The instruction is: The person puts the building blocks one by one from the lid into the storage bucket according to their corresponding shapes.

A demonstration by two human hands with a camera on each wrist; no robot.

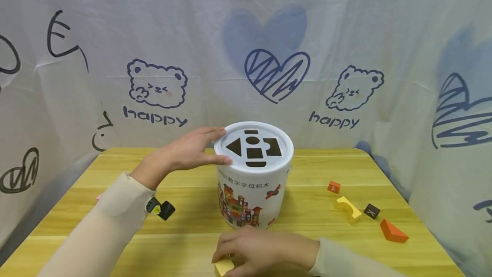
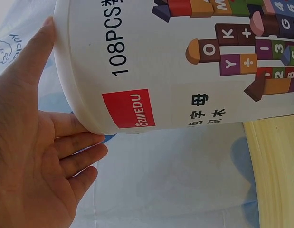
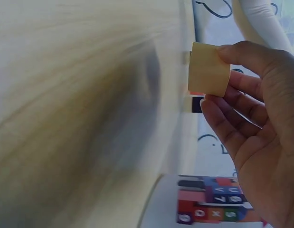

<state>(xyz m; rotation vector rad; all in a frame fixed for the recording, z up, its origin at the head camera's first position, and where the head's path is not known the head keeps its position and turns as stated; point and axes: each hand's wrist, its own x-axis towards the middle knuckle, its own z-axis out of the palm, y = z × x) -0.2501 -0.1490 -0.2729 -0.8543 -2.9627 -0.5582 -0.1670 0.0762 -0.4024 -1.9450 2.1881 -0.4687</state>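
A white round bucket (image 1: 251, 198) stands on the table, its lid (image 1: 238, 162) cut with several shaped holes, among them a triangle, a circle and a square. My left hand (image 1: 188, 151) touches the left side of the lid's rim, thumb and fingers spread and fairly straight. In the left wrist view, that hand (image 2: 40, 152) lies against the edge beside the printed wall. In front of the bucket, low over the table, my right hand (image 1: 255, 249) pinches a yellow block (image 1: 224, 266) between thumb and fingers. The right wrist view shows the block's (image 3: 208, 71) flat, squarish face.
On the right of the wooden table (image 1: 184, 208) lie a small orange-red cube (image 1: 334, 187), a yellow arch block (image 1: 349, 209), a black letter cube (image 1: 371, 211) and an orange triangular block (image 1: 393, 231). A patterned curtain (image 1: 207, 46) hangs behind and at both sides.
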